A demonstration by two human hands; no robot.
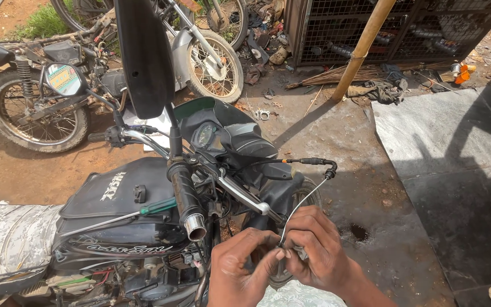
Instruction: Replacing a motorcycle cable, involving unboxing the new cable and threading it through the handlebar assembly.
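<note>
My left hand (240, 267) and my right hand (313, 250) meet at the bottom centre, both pinching the lower end of a thin steel cable (302, 203). The cable rises to a black sheathed end with an elbow fitting (326, 167) by the motorcycle's front. Just left of my hands are the black right handlebar grip (186, 196) with its chrome end and the silver brake lever (245, 196). A green-handled screwdriver (143, 209) lies across the black tank cover (115, 193).
A black mirror (143, 54) stands tall on the handlebar. Other motorcycles (35, 91) are parked on red dirt at the back left. A bamboo pole (362, 48) leans before a wire cage (393, 25). Grey stone slabs (444, 148) lie to the right.
</note>
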